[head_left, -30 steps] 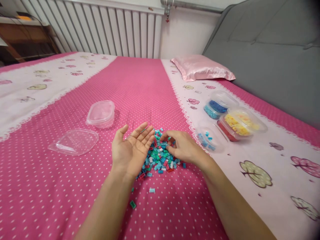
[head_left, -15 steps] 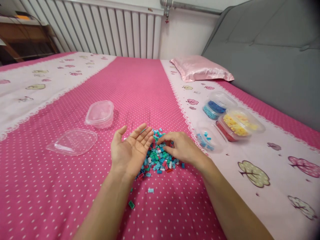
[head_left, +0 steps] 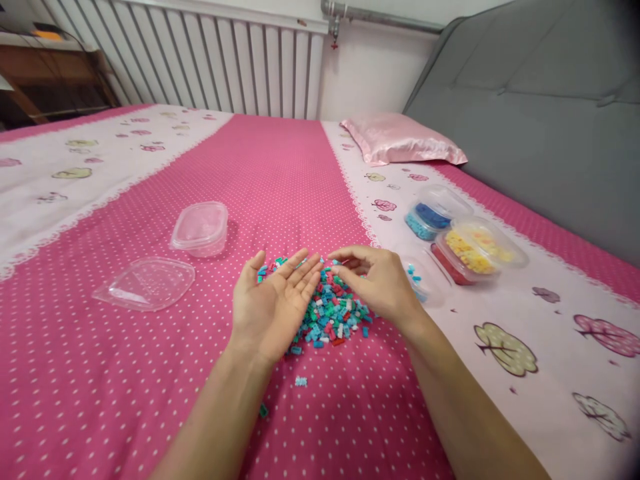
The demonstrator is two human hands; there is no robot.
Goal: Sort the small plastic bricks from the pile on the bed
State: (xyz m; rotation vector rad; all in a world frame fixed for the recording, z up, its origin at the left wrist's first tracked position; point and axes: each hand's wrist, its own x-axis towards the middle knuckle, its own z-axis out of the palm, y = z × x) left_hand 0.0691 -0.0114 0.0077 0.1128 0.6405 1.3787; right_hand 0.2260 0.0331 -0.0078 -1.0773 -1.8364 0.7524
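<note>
A heap of small toy bricks [head_left: 330, 313] in light blue, green, red and white lies on the pink bedspread. My left hand [head_left: 275, 300] is over the heap's left side, palm up with fingers stretched out, and nothing rests on the palm. Just right of its fingertips is my right hand [head_left: 373, 277], above the heap's upper right part. Its thumb and index finger come together around what looks like a light blue toy brick [head_left: 336, 263], mostly hidden by the fingers. One pale blue brick [head_left: 301, 381] and a green brick [head_left: 263, 410] lie loose nearer to me.
At the left are a clear plastic tub [head_left: 200, 230] and a clear lid [head_left: 150, 285]. To the right, a small tub with light blue bricks [head_left: 424, 283] is partly behind my right hand. Beyond it stand tubs of blue [head_left: 433, 215], yellow [head_left: 470, 251] and red bricks [head_left: 450, 265].
My left hand has shifted right and slightly forward, still palm up. My right hand has lifted from the heap and moved a little right, its fingertips now pinched near the left fingers.
</note>
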